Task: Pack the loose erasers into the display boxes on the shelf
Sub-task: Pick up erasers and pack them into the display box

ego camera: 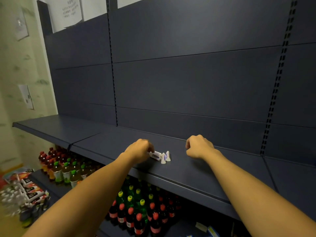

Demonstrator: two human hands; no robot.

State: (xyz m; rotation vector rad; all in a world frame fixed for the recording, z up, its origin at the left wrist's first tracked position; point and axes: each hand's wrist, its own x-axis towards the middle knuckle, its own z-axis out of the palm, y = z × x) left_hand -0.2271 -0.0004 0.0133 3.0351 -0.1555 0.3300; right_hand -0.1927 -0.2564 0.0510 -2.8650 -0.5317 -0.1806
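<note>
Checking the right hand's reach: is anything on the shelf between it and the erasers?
Nothing visible: bare shelf lies between the right hand and the two upright erasers. The left hand grips a third eraser on their far side.

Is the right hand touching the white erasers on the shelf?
Apart. The head view shows the right hand curled, with bare dark shelf between it and the white erasers.
</note>
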